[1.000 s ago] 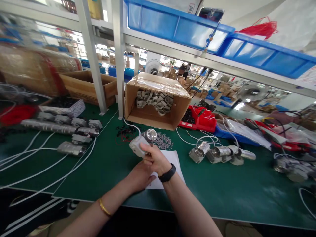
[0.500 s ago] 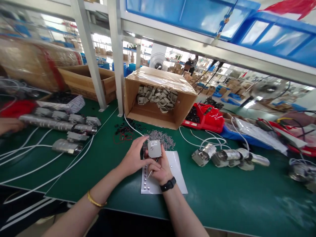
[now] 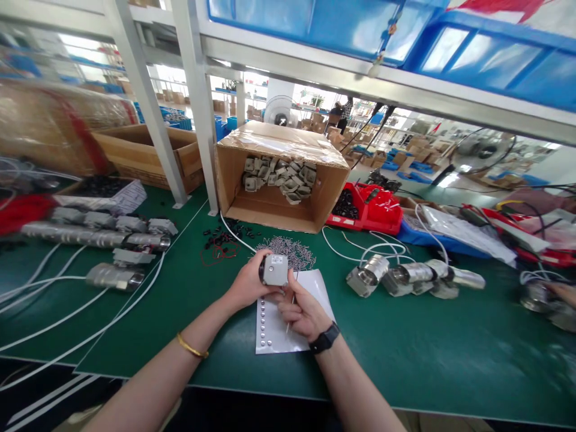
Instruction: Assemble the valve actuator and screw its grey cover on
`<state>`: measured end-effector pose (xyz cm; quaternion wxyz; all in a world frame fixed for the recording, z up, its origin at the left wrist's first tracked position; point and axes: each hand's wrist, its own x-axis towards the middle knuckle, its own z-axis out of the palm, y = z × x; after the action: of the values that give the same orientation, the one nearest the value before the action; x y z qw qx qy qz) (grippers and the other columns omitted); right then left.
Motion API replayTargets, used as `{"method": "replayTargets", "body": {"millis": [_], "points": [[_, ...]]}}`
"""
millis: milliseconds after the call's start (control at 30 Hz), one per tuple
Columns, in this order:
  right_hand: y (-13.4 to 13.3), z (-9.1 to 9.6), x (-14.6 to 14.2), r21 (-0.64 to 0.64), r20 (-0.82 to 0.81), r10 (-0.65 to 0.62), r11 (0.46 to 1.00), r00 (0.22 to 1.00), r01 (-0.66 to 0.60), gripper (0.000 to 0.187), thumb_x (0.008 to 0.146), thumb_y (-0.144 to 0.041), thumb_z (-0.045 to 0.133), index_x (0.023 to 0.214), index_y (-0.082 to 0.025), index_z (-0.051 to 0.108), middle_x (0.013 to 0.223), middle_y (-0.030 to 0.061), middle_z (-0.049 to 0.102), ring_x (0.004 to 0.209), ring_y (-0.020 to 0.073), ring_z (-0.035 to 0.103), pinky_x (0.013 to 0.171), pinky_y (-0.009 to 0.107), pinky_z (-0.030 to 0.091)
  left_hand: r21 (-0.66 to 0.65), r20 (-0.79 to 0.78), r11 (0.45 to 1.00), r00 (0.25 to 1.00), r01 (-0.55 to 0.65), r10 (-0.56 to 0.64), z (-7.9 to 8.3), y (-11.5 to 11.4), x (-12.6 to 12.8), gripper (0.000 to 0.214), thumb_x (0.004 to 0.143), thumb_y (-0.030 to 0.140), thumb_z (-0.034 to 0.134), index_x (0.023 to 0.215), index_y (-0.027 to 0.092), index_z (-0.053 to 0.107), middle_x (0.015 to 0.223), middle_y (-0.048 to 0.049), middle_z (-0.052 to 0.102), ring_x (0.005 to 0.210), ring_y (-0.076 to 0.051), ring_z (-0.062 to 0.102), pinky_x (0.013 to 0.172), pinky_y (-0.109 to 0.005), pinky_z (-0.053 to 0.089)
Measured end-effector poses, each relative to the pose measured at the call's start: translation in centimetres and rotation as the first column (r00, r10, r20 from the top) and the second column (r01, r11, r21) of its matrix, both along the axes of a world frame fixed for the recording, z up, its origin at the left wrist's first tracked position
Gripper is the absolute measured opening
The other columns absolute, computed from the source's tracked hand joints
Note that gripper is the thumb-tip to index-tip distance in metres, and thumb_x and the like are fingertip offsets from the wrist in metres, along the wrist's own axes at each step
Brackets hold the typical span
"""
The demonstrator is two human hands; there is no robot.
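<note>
My left hand (image 3: 249,284) is closed around a small grey square housing (image 3: 275,271) with a white label and a small round mark on its face. A black part of the housing is partly hidden by the fingers. Just to the right, my right hand (image 3: 305,312) grips a thin, pointed metal tool (image 3: 288,327), its exact kind unclear. The right fingertips are close to the housing's lower right corner; whether they touch is unclear. Under both hands lies a white sheet (image 3: 321,294) bearing small round silvery stickers along its left side.
A pile of small screws (image 3: 292,252) and scattered black parts (image 3: 227,233) lie beyond my hands. Behind stands a cardboard box (image 3: 279,219) of grey housings. Metal valve assemblies with white cables (image 3: 414,279) lie right, more (image 3: 114,278) left. At the right edge, another person's hand (image 3: 564,293) shows.
The housing has passed from resting in my right hand to my left hand's grasp. My right hand has drawn away to the right, still with the thin tool. The view has shifted slightly.
</note>
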<state>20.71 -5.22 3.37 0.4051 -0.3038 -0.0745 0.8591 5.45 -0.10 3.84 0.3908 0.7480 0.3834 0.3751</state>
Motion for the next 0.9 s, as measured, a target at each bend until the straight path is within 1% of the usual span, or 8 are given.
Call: {"method": "replayTargets", "body": {"millis": [167,267,300,367,533,700,833,900], "points": [[-1.2,2.4,1.7,0.166,0.458,0.002,0.982,0.889,-0.088,0.036,0.091,-0.039,0.059,0.116,-0.015,0.049,0.079,0.0068,0.063,0.032,0.0005,0.019,0.027,0.011,0.016,0.039,-0.008,0.999,1.000,-0.018,0.019,-0.8,-0.2,-0.7,0.067,0.059,0.017,0.079,0.114,0.023,0.042,0.110,-0.0019,0.056,0.097,-0.020,0.056,0.083,-0.029,0.043],[-1.5,3.9,1.7,0.467,0.856,-0.372,0.855,0.358,-0.227,0.056,0.083,-0.034,0.067,0.130,-0.017,0.041,0.086,0.0065,0.063,0.048,0.0104,0.048,0.040,0.020,0.042,0.037,-0.024,0.999,0.999,-0.032,0.033,-1.0,-0.3,-0.8,0.068,0.059,0.015,0.079,0.114,0.023,0.042,0.113,-0.0040,0.055,0.101,-0.022,0.055,0.087,-0.033,0.043],[-1.5,4.3,1.4,0.537,0.842,-0.517,0.777,0.154,-0.328,0.066,0.078,-0.029,0.072,0.133,-0.019,0.038,0.096,0.0076,0.061,0.067,0.0164,0.057,0.055,0.026,0.050,0.046,-0.040,0.998,0.998,-0.036,0.038,-1.0,-0.4,-0.8,0.068,0.059,0.016,0.079,0.115,0.023,0.042,0.114,-0.0047,0.055,0.102,-0.023,0.054,0.088,-0.034,0.043],[-1.6,4.9,0.8,0.554,0.733,-0.679,0.631,-0.040,-0.543,0.085,0.067,-0.017,0.080,0.137,-0.024,0.033,0.119,0.0086,0.052,0.102,0.0254,0.054,0.081,0.037,0.050,0.085,-0.085,0.995,0.995,-0.041,0.049,-1.2,-0.8,-1.0,0.069,0.058,0.015,0.079,0.116,0.023,0.042,0.116,-0.0057,0.054,0.106,-0.025,0.052,0.092,-0.037,0.041],[-1.7,4.9,-0.4,0.344,0.717,-0.694,0.432,-0.064,-0.834,0.080,0.065,-0.017,0.080,0.132,-0.025,0.035,0.131,0.0098,0.041,0.093,0.0275,0.058,0.075,0.042,0.053,0.079,-0.099,0.995,0.993,-0.059,0.067,-1.8,-2.6,-1.5,0.072,0.058,0.017,0.078,0.120,0.023,0.041,0.120,-0.0074,0.052,0.111,-0.027,0.049,0.098,-0.042,0.038],[-1.6,4.9,-0.6,0.293,0.697,-0.711,0.400,-0.092,-0.868,0.064,0.070,-0.024,0.074,0.123,-0.021,0.039,0.123,0.0117,0.046,0.085,0.0279,0.059,0.062,0.039,0.052,-0.005,-0.050,0.998,0.996,-0.069,0.069,-2.1,-3.4,-1.8,0.068,0.058,0.018,0.077,0.117,0.023,0.042,0.119,-0.0081,0.052,0.111,-0.027,0.051,0.098,-0.043,0.040],[-2.3,8.7,0.1,0.437,0.598,-0.802,0.321,0.005,-0.840,0.057,0.072,-0.033,0.073,0.119,-0.021,0.044,0.110,0.0081,0.050,0.089,0.0252,0.056,0.068,0.035,0.050,0.015,-0.034,0.998,0.998,-0.055,0.055,-2.1,-3.1,-1.7,0.064,0.061,0.025,0.078,0.115,0.021,0.044,0.117,-0.0086,0.054,0.110,-0.028,0.052,0.096,-0.043,0.041],[-2.8,10.8,1.3,0.478,0.546,-0.836,0.355,-0.045,-0.803,0.059,0.070,-0.037,0.075,0.118,-0.021,0.046,0.109,0.0073,0.050,0.089,0.0239,0.056,0.069,0.033,0.048,0.021,-0.035,0.998,0.998,-0.053,0.054,-2.1,-3.1,-1.7,0.065,0.061,0.026,0.079,0.116,0.021,0.044,0.118,-0.0085,0.054,0.110,-0.028,0.051,0.096,-0.043,0.041]]}}
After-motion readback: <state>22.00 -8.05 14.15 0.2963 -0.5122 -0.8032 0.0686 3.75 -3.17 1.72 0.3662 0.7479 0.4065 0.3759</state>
